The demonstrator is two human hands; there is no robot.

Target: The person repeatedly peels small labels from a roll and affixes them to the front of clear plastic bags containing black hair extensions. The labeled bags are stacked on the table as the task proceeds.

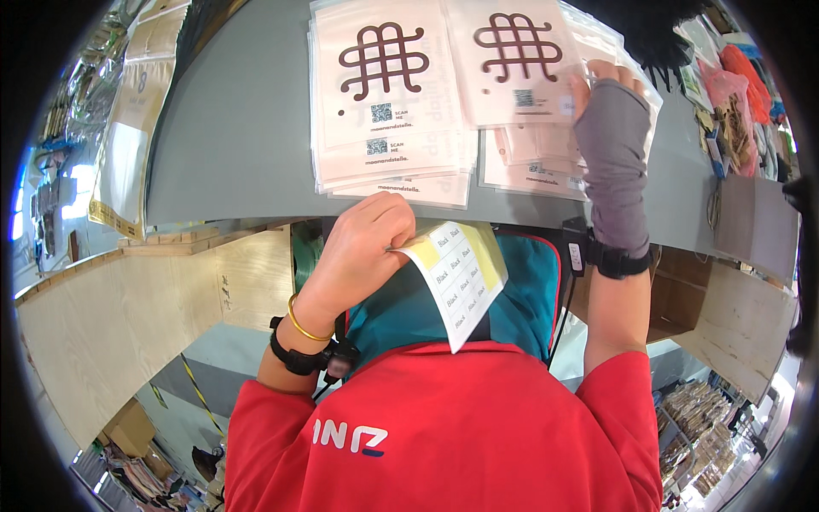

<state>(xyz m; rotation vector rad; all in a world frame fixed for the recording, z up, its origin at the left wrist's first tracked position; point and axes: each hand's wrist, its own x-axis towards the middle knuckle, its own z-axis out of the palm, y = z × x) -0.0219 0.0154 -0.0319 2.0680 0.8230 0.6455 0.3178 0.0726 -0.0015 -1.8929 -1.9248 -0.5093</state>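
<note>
My left hand (363, 247) pinches the top corner of a label sheet (461, 277), yellow backing with rows of small white stickers, held just in front of the table's near edge. My right hand (610, 102), in a grey fingerless sleeve, reaches over the right stack of white pouches (520, 68). Its fingertips grip the right edge of the top pouch, which carries a dark woven-knot design. A second stack of the same pouches (384, 94) lies to its left, fanned out toward me.
The grey table (230, 128) bends across the upper picture. Tan and clear packets (128, 119) lie at its far left; coloured bags and clutter (734, 94) sit at the right. Plywood panels (128, 316) stand below the table. A teal apron and red shirt (444, 427) fill the lower middle.
</note>
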